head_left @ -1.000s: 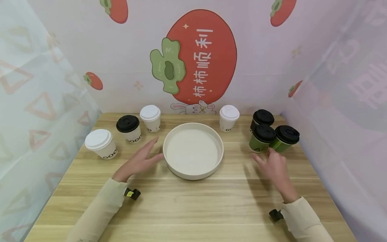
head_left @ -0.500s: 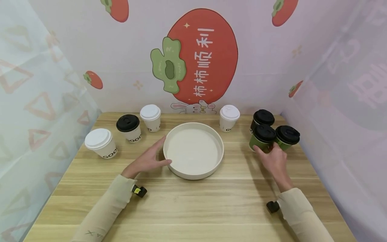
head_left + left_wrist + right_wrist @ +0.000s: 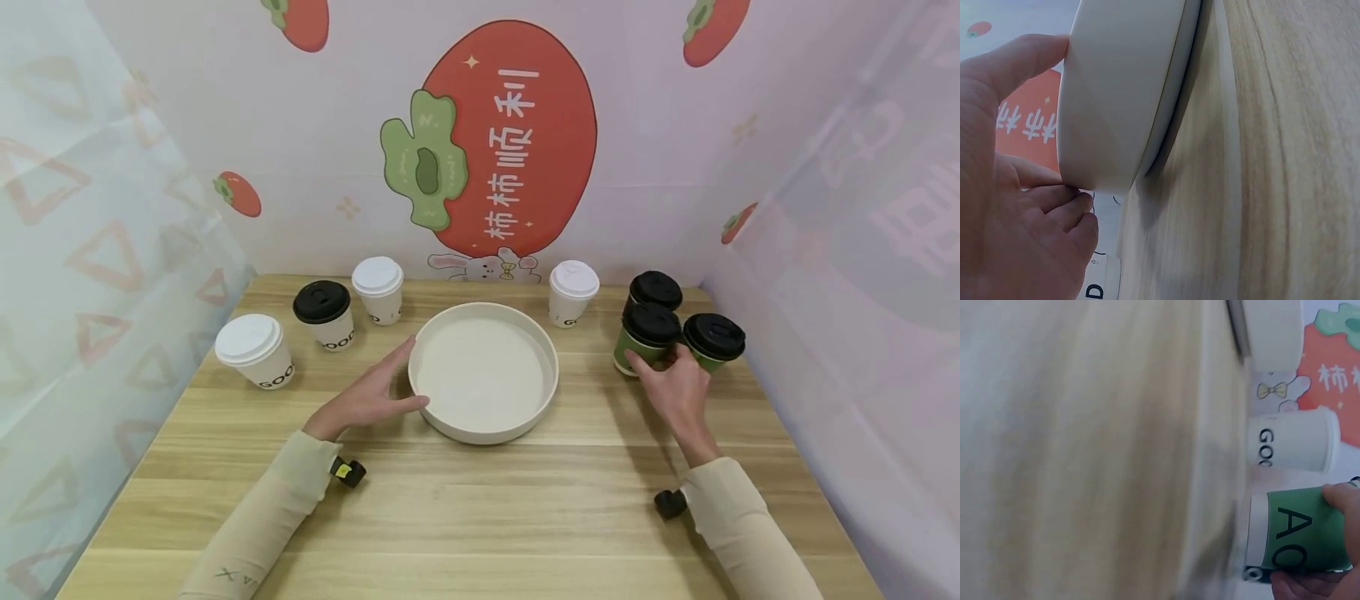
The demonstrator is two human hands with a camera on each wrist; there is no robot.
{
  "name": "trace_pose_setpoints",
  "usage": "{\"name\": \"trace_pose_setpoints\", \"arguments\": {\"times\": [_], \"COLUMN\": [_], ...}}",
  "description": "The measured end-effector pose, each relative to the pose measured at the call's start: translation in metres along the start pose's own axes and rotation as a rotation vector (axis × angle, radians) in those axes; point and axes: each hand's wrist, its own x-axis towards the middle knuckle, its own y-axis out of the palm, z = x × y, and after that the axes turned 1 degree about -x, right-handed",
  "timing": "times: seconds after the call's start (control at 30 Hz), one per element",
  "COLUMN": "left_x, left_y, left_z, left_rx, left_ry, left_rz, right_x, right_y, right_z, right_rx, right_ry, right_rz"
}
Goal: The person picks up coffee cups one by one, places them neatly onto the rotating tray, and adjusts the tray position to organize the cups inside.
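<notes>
In the head view my right hand (image 3: 677, 392) grips a green paper cup (image 3: 649, 325) with a black lid at the table's right side, thumb on its near side and fingers round the right. The right wrist view shows this cup (image 3: 1294, 528) with dark letters and a pale band at its base; its lid is mostly out of frame. My left hand (image 3: 371, 396) rests at the left rim of a round cream tray (image 3: 487, 435), thumb and forefinger spread. The left wrist view has the thumb and forefinger touching the edge of the tray (image 3: 1116, 94), other fingers loosely bent.
Behind the held cup is another black-lidded cup (image 3: 656, 290); a second green cup (image 3: 714, 337) stands to its right. A white cup (image 3: 573, 293) is behind the tray. On the left stand two white-lidded cups (image 3: 255, 350) (image 3: 378, 290) and a black-lidded white one (image 3: 324, 313).
My right hand has reached forward and taken hold of the green cup, which now leans slightly and sits a little left. My left hand has moved right onto the tray's rim.
</notes>
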Motion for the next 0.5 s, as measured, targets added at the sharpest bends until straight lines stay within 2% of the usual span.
{"name": "trace_pose_setpoints", "arguments": {"times": [0.27,0.5], "left_x": [0.0,-0.001], "left_y": [0.0,-0.001], "left_z": [0.001,-0.001], "left_rx": [0.006,0.0], "left_ry": [-0.003,-0.001], "left_rz": [0.002,0.006], "right_x": [-0.004,-0.011], "right_y": [-0.006,0.004], "right_z": [0.041,0.084], "right_rx": [0.103,0.183], "right_ry": [-0.111,-0.224], "right_rz": [0.058,0.104]}}
